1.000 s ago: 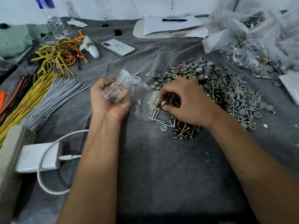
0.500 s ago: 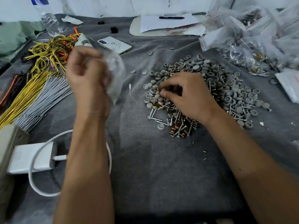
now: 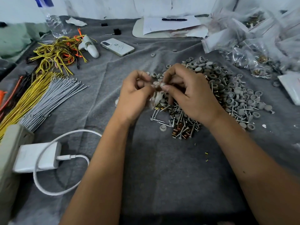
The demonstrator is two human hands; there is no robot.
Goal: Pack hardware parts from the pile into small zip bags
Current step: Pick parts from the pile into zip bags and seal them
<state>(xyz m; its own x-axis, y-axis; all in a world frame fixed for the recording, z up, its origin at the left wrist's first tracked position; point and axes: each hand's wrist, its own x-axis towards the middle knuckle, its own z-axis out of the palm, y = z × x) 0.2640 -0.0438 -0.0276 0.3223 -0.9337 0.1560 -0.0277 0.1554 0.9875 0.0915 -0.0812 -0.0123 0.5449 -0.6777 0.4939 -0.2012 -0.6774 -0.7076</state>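
1. One head-worn, wide-angle view looks forward and down onto a grey cloth from close above.
2. Both forearms enter from the bottom edge; the far wall bounds the top.

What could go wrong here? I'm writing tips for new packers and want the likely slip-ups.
1. Both the left hand and right hand pinch the small zip bag directly above the pile of hardware parts; a slipped part would likely vanish among the rest.
2. The bag looks crumpled and blurred, so its mouth may be partly closed and parts could miss it.
3. Screws point outward and might pierce the film.
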